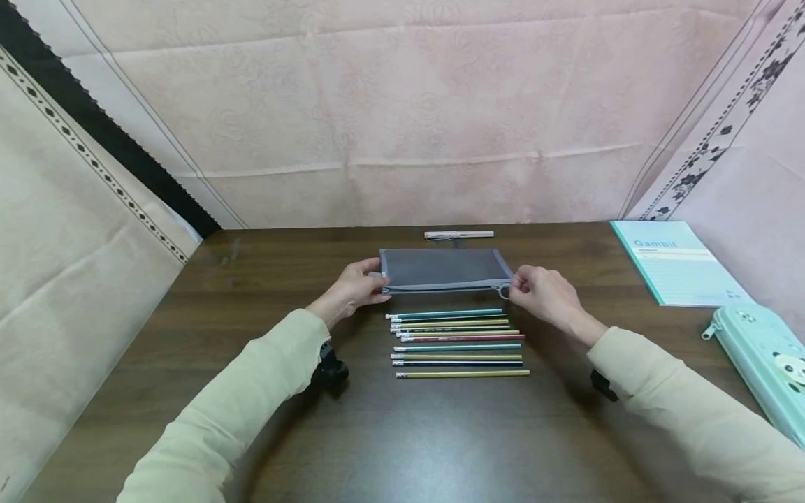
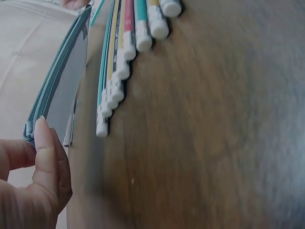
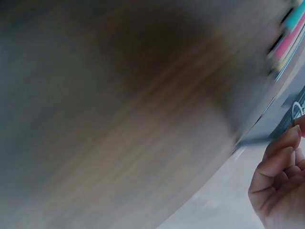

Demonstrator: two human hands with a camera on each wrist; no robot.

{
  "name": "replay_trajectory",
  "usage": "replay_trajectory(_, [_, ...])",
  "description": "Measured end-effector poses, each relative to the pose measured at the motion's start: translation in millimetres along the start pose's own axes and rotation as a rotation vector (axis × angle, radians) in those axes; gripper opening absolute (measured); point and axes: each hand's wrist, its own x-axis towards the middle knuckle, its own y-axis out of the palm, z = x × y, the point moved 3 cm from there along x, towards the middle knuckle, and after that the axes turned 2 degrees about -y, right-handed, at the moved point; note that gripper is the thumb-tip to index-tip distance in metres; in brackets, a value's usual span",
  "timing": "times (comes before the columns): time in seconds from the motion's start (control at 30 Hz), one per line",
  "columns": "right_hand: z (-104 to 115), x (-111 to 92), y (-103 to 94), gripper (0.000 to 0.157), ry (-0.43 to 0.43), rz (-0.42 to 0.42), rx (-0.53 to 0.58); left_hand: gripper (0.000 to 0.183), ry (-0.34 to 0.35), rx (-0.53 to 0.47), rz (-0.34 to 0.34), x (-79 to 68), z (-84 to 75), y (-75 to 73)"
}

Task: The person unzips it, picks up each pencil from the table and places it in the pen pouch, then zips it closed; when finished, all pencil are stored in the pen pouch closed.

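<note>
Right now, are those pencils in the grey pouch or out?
Out: the pencils lie in a row on the table, apart from the grey pouch.

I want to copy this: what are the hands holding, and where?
A grey, rectangular, zippered fabric pouch: the left hand pinches its left end, the right hand its right end near the pale ring pull.

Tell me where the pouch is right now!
In the head view, the pouch is in the middle, just past the row of pencils, between the left hand and the right hand.
</note>
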Motion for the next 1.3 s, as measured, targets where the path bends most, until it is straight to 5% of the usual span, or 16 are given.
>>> replay_trajectory(0.37, [-29, -8, -16.1, 0.006, 0.034, 0.032, -0.002, 0.060, -0.006, -0.029, 0.023, -1.8, -0.4, -2.1])
replay_trajectory(0.57, [-32, -9, -18.9, 0.007, 0.060, 0.135, 0.073, 0.061, -0.023, -0.059, 0.044, -3.4, 0.8, 1.2])
replay_trajectory(0.83, [-30, 3, -13.2, 0.028, 0.156, 0.227, 0.367, 0.061, -0.047, -0.091, 0.068, -2.7, 4.4, 5.9])
replay_trajectory(1.1, [-32, 15, -3.7, 0.048, 0.365, 0.272, 0.531, 0.055, -0.062, -0.050, 0.090, -0.2, 6.3, 10.1])
replay_trajectory(1.3, [-40, 12, 1.8, 0.051, 0.457, 0.322, 0.786, 0.051, -0.019, -0.054, 0.016, 0.7, 5.5, 3.4])
